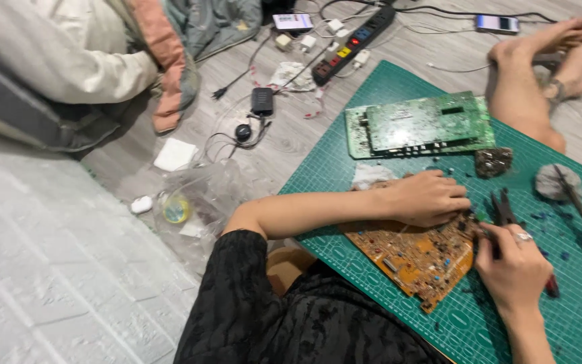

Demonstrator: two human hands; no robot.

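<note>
On green mat (574, 323): left hand (429, 199) pressing orange circuit board (415, 256), right hand (513, 266) touching edge.

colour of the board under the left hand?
Orange-brown circuit board, lying on the green gridded mat; the left hand rests on its top edge. Head view shows it.

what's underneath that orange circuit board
The orange circuit board lies on a green cutting mat, with the left hand pressing on it. What the board covers cannot be seen.
</note>
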